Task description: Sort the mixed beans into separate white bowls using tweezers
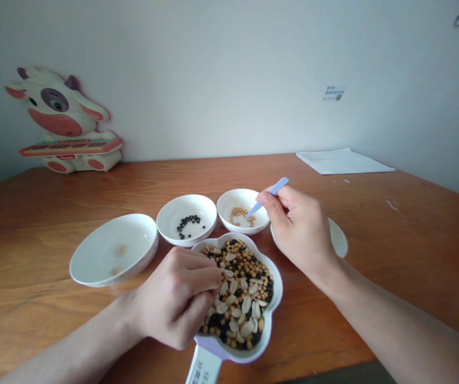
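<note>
My right hand (303, 226) pinches a pair of light blue tweezers (276, 188), their tips inside a small white bowl (228, 201) at the yellow beans (237, 214) there. My left hand (181, 296) is closed over the left side of a flower-shaped pan (278, 288), and whatever its fingertips hold is hidden. Mixed in the pan are pale peanut halves (246, 304), yellow beans and black beans. Its labelled handle (204, 365) points towards me. Left of the yellow-bean bowl, another white bowl (169, 213) holds several black beans (189, 220).
A larger white bowl (97, 242) with a few pale pieces stands at the left. Partly behind my right hand is another white dish (339, 240). Near the wall are a cow-shaped toy keyboard (69, 125) and white papers (345, 161).
</note>
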Tool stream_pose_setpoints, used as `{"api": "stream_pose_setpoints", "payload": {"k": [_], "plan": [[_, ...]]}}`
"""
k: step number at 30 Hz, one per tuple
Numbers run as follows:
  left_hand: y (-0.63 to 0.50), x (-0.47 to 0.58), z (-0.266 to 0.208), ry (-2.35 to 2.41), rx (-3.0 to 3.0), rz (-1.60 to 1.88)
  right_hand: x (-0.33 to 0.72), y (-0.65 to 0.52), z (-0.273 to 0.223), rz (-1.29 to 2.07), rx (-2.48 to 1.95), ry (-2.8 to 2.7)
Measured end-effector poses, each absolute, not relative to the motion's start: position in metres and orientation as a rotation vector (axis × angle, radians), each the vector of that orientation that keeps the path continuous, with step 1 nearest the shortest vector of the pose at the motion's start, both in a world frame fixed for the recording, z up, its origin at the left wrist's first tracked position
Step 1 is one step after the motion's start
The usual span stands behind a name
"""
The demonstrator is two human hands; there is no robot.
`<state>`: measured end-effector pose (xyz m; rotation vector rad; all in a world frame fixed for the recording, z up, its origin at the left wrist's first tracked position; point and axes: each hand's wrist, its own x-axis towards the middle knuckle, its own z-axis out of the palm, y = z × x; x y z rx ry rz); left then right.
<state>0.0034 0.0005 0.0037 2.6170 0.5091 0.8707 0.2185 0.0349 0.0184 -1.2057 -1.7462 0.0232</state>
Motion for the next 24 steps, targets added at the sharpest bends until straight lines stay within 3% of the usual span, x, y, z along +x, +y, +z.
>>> {"api": "stream_pose_setpoints", "payload": {"k": [8,15,20,24], "plan": [[0.0,0.002,0.003,0.508,2.622,0.874,0.218,0.036,0.018,0.002,-1.21,-1.758],[-0.001,0.002,0.003,0.519,2.621,0.868,0.215,0.027,0.022,0.174,-0.831,-2.065],[-0.001,0.002,0.003,0.523,2.606,0.871,0.216,0.023,0.026,0.119,-0.8,-1.986],[0.0,0.002,0.002,0.515,2.61,0.878,0.215,0.023,0.028,0.275,-0.696,-2.094]]}}
